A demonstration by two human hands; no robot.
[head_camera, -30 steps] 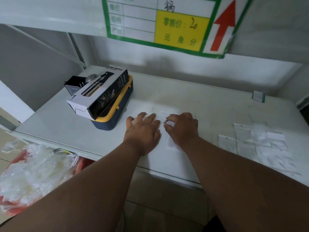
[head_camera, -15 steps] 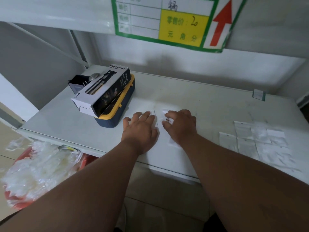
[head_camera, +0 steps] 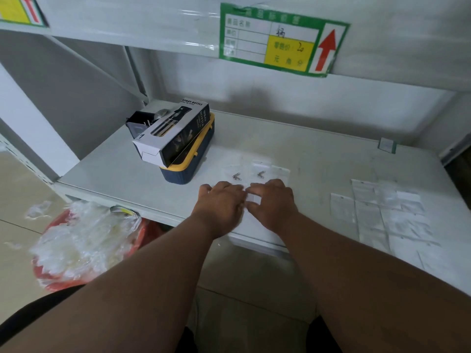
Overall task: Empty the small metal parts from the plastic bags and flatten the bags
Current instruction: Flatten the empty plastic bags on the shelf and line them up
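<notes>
Hands first: your left hand [head_camera: 221,203] and right hand [head_camera: 272,203] lie palm-down side by side near the front edge of the white shelf [head_camera: 114,171], nearly touching. Your fingers [head_camera: 230,187] are spread out flat rather than curled around anything, pressing on a clear plastic bag [head_camera: 252,198] that shows as a pale patch between the two hands; how far it runs beneath your palms is hidden.

Just beyond your fingertips, two small metal parts [head_camera: 236,176] lie on the shelf, one ahead of each hand, apart from each other. More clear bags [head_camera: 262,166] lie around and behind those parts; you cannot tell from here whether the parts rest on top of the plastic or inside it.

Well off to your right, a spread of flattened bags [head_camera: 382,212] covers the shelf surface in overlapping rows. To your left stands a blue tray with a yellow rim [head_camera: 188,169], with a spray bottle box [head_camera: 170,133] lying tilted across it. Below the shelf on the left, a red bin [head_camera: 76,240] is heaped with crumpled clear plastic.
</notes>
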